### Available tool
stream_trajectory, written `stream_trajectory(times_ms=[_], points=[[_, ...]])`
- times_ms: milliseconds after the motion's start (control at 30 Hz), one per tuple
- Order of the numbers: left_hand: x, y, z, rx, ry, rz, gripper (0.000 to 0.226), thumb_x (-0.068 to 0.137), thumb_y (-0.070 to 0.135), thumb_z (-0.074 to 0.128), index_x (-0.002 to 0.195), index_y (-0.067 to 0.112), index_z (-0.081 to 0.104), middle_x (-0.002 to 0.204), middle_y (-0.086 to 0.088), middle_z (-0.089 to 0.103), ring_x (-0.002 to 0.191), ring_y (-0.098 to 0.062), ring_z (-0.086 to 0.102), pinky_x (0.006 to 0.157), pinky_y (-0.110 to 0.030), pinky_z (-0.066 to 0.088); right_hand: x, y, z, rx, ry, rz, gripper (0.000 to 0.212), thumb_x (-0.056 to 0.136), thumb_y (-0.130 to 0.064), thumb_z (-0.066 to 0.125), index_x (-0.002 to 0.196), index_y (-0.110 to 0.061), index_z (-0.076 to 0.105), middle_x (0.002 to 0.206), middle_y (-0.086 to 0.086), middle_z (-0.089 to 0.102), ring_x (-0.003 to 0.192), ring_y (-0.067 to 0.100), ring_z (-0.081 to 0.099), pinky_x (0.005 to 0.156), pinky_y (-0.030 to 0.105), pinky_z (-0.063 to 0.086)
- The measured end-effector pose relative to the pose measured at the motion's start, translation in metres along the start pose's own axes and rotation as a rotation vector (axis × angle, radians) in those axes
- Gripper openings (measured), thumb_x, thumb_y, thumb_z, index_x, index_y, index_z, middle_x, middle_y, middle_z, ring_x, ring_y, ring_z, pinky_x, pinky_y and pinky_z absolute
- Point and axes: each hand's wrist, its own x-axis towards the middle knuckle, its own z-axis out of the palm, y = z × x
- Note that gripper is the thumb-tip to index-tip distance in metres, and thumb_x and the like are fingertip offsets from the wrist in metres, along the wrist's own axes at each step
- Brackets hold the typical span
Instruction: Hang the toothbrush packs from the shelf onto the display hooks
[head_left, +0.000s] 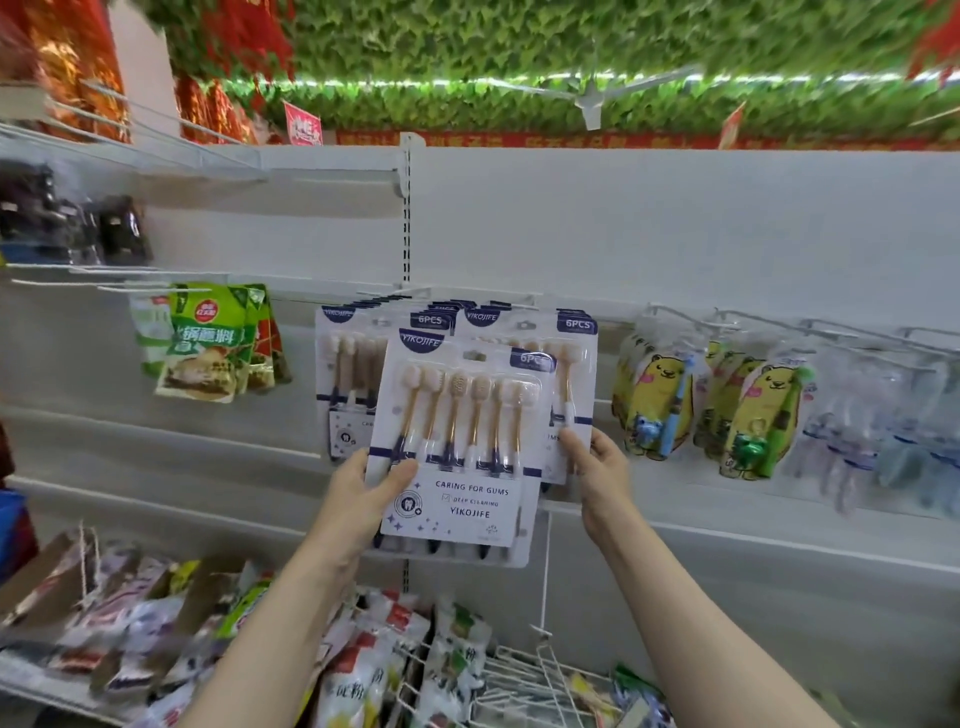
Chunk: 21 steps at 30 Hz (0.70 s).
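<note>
Head view: the left hand (363, 493) grips a white six-piece toothbrush pack (457, 441) at its lower left corner, thumb curled over the front of the card and fingers hidden behind it. The pack sits slightly tilted, held up in front of two rows of identical toothbrush packs (524, 332) already hanging on the display hooks (410, 296). More cards show stacked behind the held pack, their lower edges sticking out beneath it. To the right of the held pack, the right hand (597, 462) pinches the right edge of the hanging packs, with the thumb in front and the fingers behind. Farther right of the held pack hang yellow bear-shaped children's toothbrush packs (654, 405). To its left hang green seasoning pouches (208, 343). Below it, wire baskets (519, 675) hold mixed food packets (363, 665), blurred.
</note>
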Motion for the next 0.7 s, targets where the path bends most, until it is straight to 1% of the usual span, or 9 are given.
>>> stream_trajectory(times_ms=[67,200,267,367,433,467,533,600,700], points=[[0.006,-0.003,0.005,-0.014,-0.01,0.009,0.021,0.091,0.016,0.067,0.112,0.013,0.065,0.101,-0.004,0.077,0.095,-0.02,0.073,0.081,-0.035,0.055,0.008,0.004,-0.002,0.007,-0.007,-0.002,0.017,0.094,-0.012,0.068,0.109,-0.007,0.067,0.09,-0.001,0.076,0.077,0.006,0.071,0.062,0.016,0.053],[0.014,-0.015,0.012,-0.029,-0.024,-0.008,0.024,0.091,0.015,0.067,0.115,0.012,0.064,0.104,-0.004,0.076,0.098,-0.021,0.073,0.09,-0.043,0.055,0.014,0.011,-0.007,-0.027,-0.02,0.009,0.019,0.094,-0.015,0.068,0.112,-0.009,0.066,0.096,0.001,0.075,0.08,0.007,0.071,0.062,0.014,0.052],[0.018,-0.02,0.015,-0.039,-0.027,-0.009,0.025,0.091,0.015,0.067,0.115,0.01,0.063,0.104,-0.006,0.076,0.099,-0.023,0.072,0.092,-0.047,0.054,0.016,0.012,-0.009,-0.12,0.023,-0.003,0.025,0.093,-0.021,0.069,0.115,-0.013,0.062,0.105,0.001,0.071,0.089,0.009,0.067,0.065,0.014,0.05],[0.025,-0.023,0.02,-0.038,-0.042,0.003,0.024,0.091,0.016,0.067,0.115,0.011,0.064,0.105,-0.004,0.076,0.1,-0.021,0.072,0.092,-0.043,0.054,0.019,0.0,-0.011,-0.307,0.192,-0.151,0.033,0.094,-0.028,0.067,0.123,-0.018,0.057,0.115,-0.003,0.063,0.104,0.011,0.06,0.076,0.015,0.044],[0.03,-0.023,0.025,-0.042,-0.051,0.022,0.022,0.092,0.015,0.067,0.113,0.011,0.065,0.105,-0.004,0.076,0.1,-0.02,0.072,0.089,-0.039,0.054,0.018,-0.02,-0.008,-0.305,0.229,-0.291,0.029,0.097,-0.029,0.064,0.123,-0.02,0.058,0.113,-0.006,0.063,0.105,0.009,0.06,0.079,0.012,0.043],[0.033,-0.023,0.029,-0.044,-0.057,0.032,0.022,0.092,0.015,0.067,0.113,0.011,0.065,0.105,-0.003,0.076,0.1,-0.02,0.072,0.087,-0.036,0.054,0.018,-0.032,-0.005,-0.289,0.207,-0.329,0.025,0.097,-0.03,0.062,0.12,-0.021,0.059,0.112,-0.007,0.064,0.105,0.007,0.061,0.08,0.013,0.044],[0.04,-0.022,0.036,-0.044,-0.069,0.043,0.022,0.092,0.016,0.067,0.114,0.012,0.065,0.106,-0.001,0.076,0.101,-0.016,0.071,0.086,-0.032,0.053,0.019,-0.053,0.001,-0.242,0.122,-0.346,0.021,0.098,-0.033,0.061,0.115,-0.022,0.063,0.109,-0.006,0.069,0.102,0.009,0.065,0.083,0.019,0.05],[0.046,-0.02,0.043,-0.055,-0.086,0.04,0.024,0.091,0.018,0.068,0.114,0.013,0.065,0.107,0.0,0.076,0.102,-0.015,0.071,0.09,-0.035,0.053,0.023,-0.067,0.005,-0.226,0.053,-0.343,0.026,0.096,-0.037,0.063,0.115,-0.019,0.066,0.108,-0.002,0.071,0.101,0.013,0.068,0.085,0.025,0.054],[0.056,-0.018,0.052,-0.061,-0.101,0.042,0.026,0.091,0.02,0.068,0.115,0.011,0.065,0.108,-0.002,0.075,0.104,-0.018,0.07,0.095,-0.041,0.053,0.032,-0.079,0.007,-0.296,0.047,-0.347,0.037,0.092,-0.038,0.07,0.121,-0.017,0.065,0.109,-0.002,0.069,0.102,0.01,0.065,0.077,0.016,0.05]])
